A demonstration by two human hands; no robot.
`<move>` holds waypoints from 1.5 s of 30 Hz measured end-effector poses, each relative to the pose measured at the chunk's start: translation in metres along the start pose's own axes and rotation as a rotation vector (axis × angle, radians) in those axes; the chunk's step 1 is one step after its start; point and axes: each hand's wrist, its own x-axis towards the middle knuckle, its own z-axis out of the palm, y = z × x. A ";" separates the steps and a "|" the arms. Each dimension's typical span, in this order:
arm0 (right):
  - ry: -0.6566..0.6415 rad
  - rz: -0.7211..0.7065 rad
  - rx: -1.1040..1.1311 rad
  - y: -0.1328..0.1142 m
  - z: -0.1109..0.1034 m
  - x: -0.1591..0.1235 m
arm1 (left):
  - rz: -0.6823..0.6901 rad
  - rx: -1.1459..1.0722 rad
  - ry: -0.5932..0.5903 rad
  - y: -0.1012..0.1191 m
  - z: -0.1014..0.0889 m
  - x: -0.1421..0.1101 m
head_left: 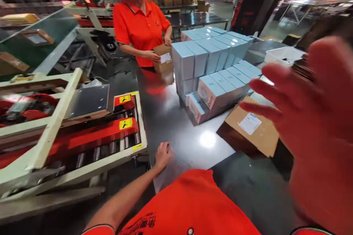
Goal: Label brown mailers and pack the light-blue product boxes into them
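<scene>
My left hand [163, 155] rests on the steel table top [176, 117] at the near edge, fingers curled together and holding nothing. My right hand [300, 110] is raised close to the camera, blurred, with its fingers spread and nothing in them. Just beyond its fingertips lies a flattened cardboard box [252, 128] with a white label. Pale blue cartons [212, 58] stand stacked in rows at the middle of the table, out of reach of both hands.
At left stands a roller conveyor with red belts [93, 139]. Across the table, a co-worker in an orange shirt [140, 29] holds a small cardboard box [162, 58]. A white plastic crate [284, 55] sits at the right, with more cartons on a far table [173, 0].
</scene>
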 end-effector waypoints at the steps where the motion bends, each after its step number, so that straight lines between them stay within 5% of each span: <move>1: 0.037 0.037 0.039 0.011 -0.009 -0.005 | 0.065 -0.051 -0.029 0.018 0.005 0.010; 3: 0.194 0.226 -0.049 0.053 -0.026 -0.023 | 0.222 -0.206 -0.127 0.068 0.019 0.036; 5: 0.370 0.535 -0.382 0.109 -0.040 -0.052 | 0.341 -0.364 -0.249 0.130 0.033 0.067; 9: 0.237 0.909 -0.679 0.192 -0.050 -0.125 | 0.331 -0.480 -0.373 0.243 0.062 0.123; 12: 0.135 0.928 -0.758 0.197 -0.037 -0.159 | 0.260 -0.519 -0.397 0.293 0.076 0.143; 15: 0.031 0.964 -0.846 0.176 -0.030 -0.160 | 0.214 -0.589 -0.314 0.312 0.062 0.138; 18: 0.018 0.926 -0.770 0.153 -0.038 -0.133 | 0.196 -0.745 -0.196 0.300 0.016 0.117; 21: 0.365 0.596 -0.633 0.128 -0.044 -0.083 | 0.169 -1.102 -0.094 0.255 -0.041 0.089; 23: 0.472 0.411 -0.410 0.110 -0.031 -0.046 | 0.120 -1.187 -0.065 0.211 -0.075 0.068; 26: 0.290 0.329 -0.086 0.092 0.019 -0.007 | -0.041 -1.253 -0.032 0.142 -0.114 0.040; 30: 0.002 0.271 0.078 0.097 0.103 -0.005 | -0.265 -1.253 0.179 0.075 -0.144 0.013; 35: -0.127 0.153 0.246 0.146 0.188 -0.041 | -0.304 -1.246 0.444 0.042 -0.160 0.010; 39: -0.284 -0.132 0.258 0.195 0.244 -0.068 | -0.162 -1.064 0.369 0.037 -0.144 0.008; 43: -0.055 -0.351 -0.036 0.219 0.252 -0.063 | 0.039 -0.630 0.141 0.036 -0.123 -0.028; 45: -0.064 -0.505 -0.133 0.223 0.243 -0.056 | 0.091 -0.447 0.102 0.036 -0.121 -0.047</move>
